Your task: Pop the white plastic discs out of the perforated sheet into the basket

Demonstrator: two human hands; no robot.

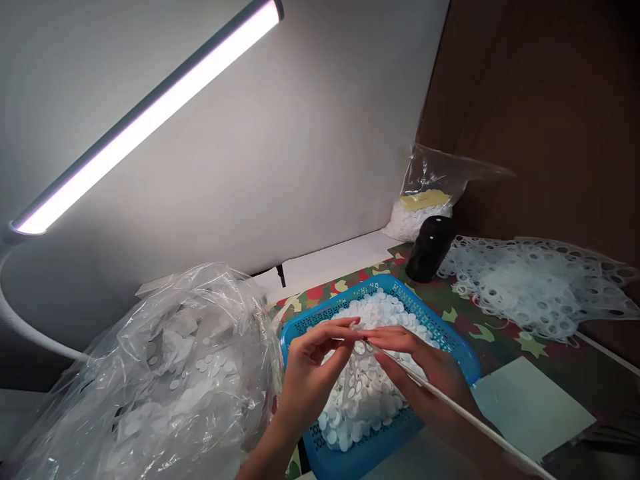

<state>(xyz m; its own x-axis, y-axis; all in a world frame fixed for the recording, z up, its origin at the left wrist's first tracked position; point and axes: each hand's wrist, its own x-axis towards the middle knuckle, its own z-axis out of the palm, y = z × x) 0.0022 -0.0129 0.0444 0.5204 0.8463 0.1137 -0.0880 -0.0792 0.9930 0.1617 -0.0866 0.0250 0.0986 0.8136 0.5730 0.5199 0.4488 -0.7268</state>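
A lit tube lamp point(150, 120) slants across the wall point(320, 147), its pale neck point(35, 333) curving down behind a large clear bag point(235, 287) of white discs. Just beside the bag, a blue basket point(463, 357) stands on a camouflage cloth point(430, 293) over the counter point(340, 260), heaped with discs point(335, 420). Above the heap, the left hand point(313, 370) has a narrow grip, thumb and fingers bent toward each other at the edge of a thin clear sheet point(357, 370); whether they pinch it I cannot tell. The sheet lies between the hands over the basket, its pale edge running to the lower right. The right hand point(430, 363), its fingertips meeting the left's, holds the sheet between fingers and thumb. Behind, near the wall, sits a small bag point(435, 177) of white pieces with a yellow label point(425, 199). A black can point(430, 250) stands just in front of it. Farther right, a pale card point(533, 403) lies near the basket, and beyond it spreads a pile of punched sheets point(540, 283).
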